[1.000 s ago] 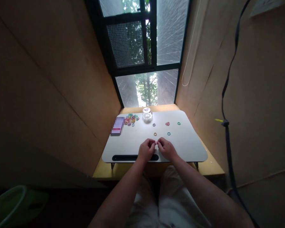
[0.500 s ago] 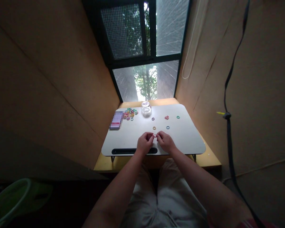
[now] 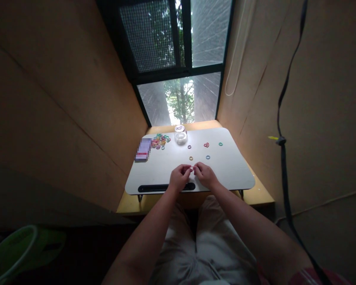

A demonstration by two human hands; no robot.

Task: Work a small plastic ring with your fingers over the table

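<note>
Clear tub (image 3: 181, 139) taken as ref pt, set nr the far edge of the white table (image 3: 225, 174). Directly nearer the body than the tub, a small pinkish ring (image 3: 192, 169) is held btwn the fingertips of L hand (image 3: 178, 178) & R hand (image 3: 206, 175), both pinched narrow; how firmly it's gripped can't be told.

L of tub: ring pile (image 3: 160, 141), then a phone-like item (image 3: 143, 150), blurred. R of tub: red rings (image 3: 206, 145), w/ green ring (image 3: 220, 145) beyond. On the near side of tub: purple ring (image 3: 189, 148), yellow ring (image 3: 191, 160) and, a bit R, blue ring (image 3: 208, 159).

Main risk, as judged: ring could be flicked away if pulled taut & released unevenly, or dropped if a pinch is loosened. Yellow ring might be nudged by knuckles, being close to the fingers. If dropped, the held ring could be lost in the dark slot (image 3: 152, 188), nearer the body than tub & partly hidden by L hand.
</note>
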